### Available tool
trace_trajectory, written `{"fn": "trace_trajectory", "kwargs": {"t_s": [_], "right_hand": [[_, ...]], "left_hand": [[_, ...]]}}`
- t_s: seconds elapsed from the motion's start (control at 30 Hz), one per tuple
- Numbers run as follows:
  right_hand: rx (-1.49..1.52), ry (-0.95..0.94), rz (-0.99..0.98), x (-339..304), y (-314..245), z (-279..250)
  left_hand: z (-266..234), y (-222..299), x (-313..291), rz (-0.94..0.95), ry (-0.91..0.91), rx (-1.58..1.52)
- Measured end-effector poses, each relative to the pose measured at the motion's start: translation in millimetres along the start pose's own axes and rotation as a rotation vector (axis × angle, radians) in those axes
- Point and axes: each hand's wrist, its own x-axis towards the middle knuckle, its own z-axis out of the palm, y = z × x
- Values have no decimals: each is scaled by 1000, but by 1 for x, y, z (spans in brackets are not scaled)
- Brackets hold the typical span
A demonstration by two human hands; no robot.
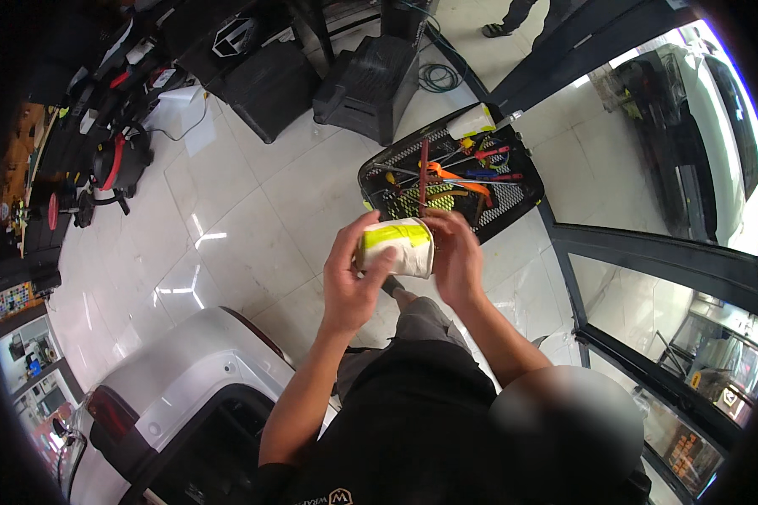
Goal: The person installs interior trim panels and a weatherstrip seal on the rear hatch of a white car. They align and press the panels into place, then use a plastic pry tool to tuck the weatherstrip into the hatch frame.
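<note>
In front of my body I hold a white, rounded bundle (408, 259) with a bright yellow-green strip along its top. Its exact kind I cannot make out. My left hand (354, 273) is closed round its left end, the thumb lying across the front. Fingers of my right hand (457, 259) curl at the right end, slightly smeared by motion. Just beyond both hands is a black mesh tray (501, 220) with tools in it. Among them are an orange-handled tool (446, 172) and several screwdrivers (504, 178). A similar white and yellow-green bundle (472, 122) lies at the tray's far end.
A white car (185, 358) stands at the lower left. Black plastic steps (370, 84) and a coiled green hose (438, 77) are beyond the tray. Dark-framed glass doors (657, 252) run along the right. A red-and-black vacuum (118, 164) stands left; another person's foot (497, 30) shows at the top.
</note>
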Motion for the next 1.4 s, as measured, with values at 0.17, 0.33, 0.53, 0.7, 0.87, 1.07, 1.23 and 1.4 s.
{"fn": "trace_trajectory", "kwargs": {"t_s": [0.17, 0.33, 0.53, 0.7, 0.87, 1.07, 1.23, 1.4], "right_hand": [[429, -69, 506, 18, 40, 4], [413, -67, 486, 23, 45, -10], [312, -311, 334, 18, 13, -37], [10, -264, 200, -6, -29, -14], [-354, -200, -58, -26, -55, 14], [-867, -205, -419, -43, -57, 40], [-758, -24, -199, -20, -68, -12], [-1270, -71, -58, -21, -55, -31]], "left_hand": [[12, 18, 11, 188, -69, 472], [-4, -10, 8, 3, -55, 153], [-32, -59, -1, -488, 36, -684], [-28, -84, -7, -552, 54, -950], [-15, -92, -4, -548, 81, -1009], [12, -93, 9, -553, -5, -1110], [26, -91, 15, -573, -44, -1111], [36, -123, 8, -607, -254, -939]]}}
